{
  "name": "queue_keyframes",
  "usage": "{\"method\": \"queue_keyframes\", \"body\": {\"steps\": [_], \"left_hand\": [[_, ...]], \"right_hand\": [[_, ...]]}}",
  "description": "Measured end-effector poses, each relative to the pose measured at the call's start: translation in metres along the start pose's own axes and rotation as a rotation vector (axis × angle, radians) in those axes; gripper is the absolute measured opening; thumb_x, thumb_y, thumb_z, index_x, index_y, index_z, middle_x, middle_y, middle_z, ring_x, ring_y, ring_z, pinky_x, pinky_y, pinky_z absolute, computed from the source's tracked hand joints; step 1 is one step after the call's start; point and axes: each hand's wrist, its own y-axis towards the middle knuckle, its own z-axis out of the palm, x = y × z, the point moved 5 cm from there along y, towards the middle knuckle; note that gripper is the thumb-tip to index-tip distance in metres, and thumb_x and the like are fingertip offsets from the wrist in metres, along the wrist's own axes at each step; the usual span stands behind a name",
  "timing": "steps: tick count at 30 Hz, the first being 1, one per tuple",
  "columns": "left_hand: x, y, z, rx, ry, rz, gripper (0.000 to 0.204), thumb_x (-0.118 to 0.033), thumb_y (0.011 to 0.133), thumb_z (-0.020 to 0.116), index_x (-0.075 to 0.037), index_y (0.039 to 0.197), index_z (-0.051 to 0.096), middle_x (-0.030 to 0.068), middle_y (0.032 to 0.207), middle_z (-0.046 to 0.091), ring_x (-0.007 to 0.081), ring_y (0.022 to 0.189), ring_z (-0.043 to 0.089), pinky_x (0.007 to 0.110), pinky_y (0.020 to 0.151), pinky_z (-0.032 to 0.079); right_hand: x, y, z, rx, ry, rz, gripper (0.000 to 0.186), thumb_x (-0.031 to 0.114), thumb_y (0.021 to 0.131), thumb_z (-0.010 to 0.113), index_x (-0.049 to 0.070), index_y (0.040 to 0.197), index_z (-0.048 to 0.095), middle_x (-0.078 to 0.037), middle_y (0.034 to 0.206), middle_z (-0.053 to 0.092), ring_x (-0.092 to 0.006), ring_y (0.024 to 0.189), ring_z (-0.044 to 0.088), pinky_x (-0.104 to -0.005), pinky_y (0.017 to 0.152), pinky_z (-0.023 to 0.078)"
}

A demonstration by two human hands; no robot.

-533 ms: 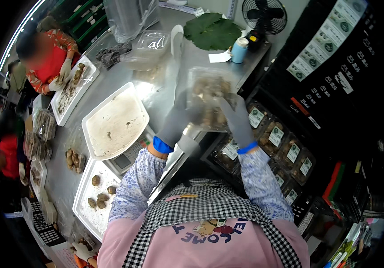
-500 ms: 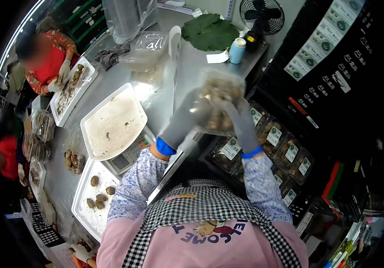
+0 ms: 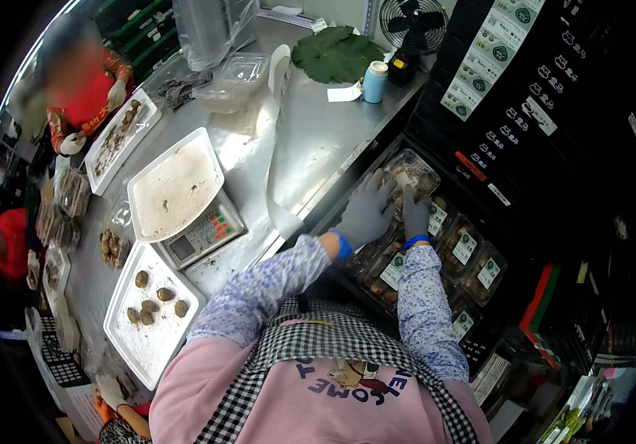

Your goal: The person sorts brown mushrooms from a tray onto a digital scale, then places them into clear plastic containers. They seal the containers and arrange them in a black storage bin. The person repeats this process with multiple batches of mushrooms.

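My left hand (image 3: pixel 366 213), in a grey glove, has its fingers against the left side of a clear plastic box of brown tubers (image 3: pixel 418 176). My right hand (image 3: pixel 415 213), gloved alike, grips the same box at its near edge. The box sits at the far end of a black crate (image 3: pixel 325 222), beside several other boxes of tubers (image 3: pixel 460 248) that bear white and green labels. No such label shows on the held box's top. Parts of its near side are hidden behind my fingers.
Left of me on the metal table (image 3: pixel 251 166) stand a scale (image 3: pixel 177 181) and a white tray (image 3: pixel 129 344) with several loose tubers. A green leaf (image 3: pixel 336 55), a blue bottle (image 3: pixel 375 83) and a fan (image 3: pixel 413 26) are farther off. A co-worker (image 3: pixel 85 89) stands beyond the table.
Both my hands have brought the box of tubers down from above the table edge into the far end of the crate. The co-worker's hands have moved apart over their tray.
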Motion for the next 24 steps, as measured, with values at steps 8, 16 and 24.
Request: {"method": "queue_keyframes", "body": {"steps": [8,16,24], "left_hand": [[0.042,-0.144,-0.1,-0.328,-0.09,-0.285,0.036,-0.015,0.092,0.059,-0.007,0.127,0.061,0.0192,0.131,0.059,0.0367,0.121,0.055,0.043,0.104,0.045],[0.036,-0.269,-0.128,-0.427,-0.143,-0.621,0.031,-0.022,0.095,0.056,-0.007,0.121,0.064,0.0155,0.12,0.064,0.0325,0.115,0.06,0.041,0.101,0.047],[0.057,-0.357,-0.173,-0.679,-0.097,-0.821,0.032,-0.021,0.095,0.056,-0.003,0.119,0.066,0.0185,0.115,0.067,0.0336,0.108,0.064,0.039,0.096,0.049]], "right_hand": [[-0.028,0.043,0.019,0.215,-0.885,-0.497,0.06,0.033,0.1,0.05,-0.006,0.143,0.036,-0.03,0.135,0.052,-0.0414,0.122,0.054,-0.0446,0.103,0.044],[-0.041,0.054,-0.03,0.266,-0.943,-0.579,0.054,0.019,0.106,0.041,0.003,0.155,0.026,-0.027,0.144,0.046,-0.0321,0.129,0.052,-0.0386,0.103,0.046],[0.128,-0.138,0.048,0.522,0.147,-0.667,0.031,0.016,0.103,0.054,-0.001,0.129,0.058,-0.015,0.125,0.061,-0.0228,0.117,0.058,-0.0343,0.101,0.047]]}}
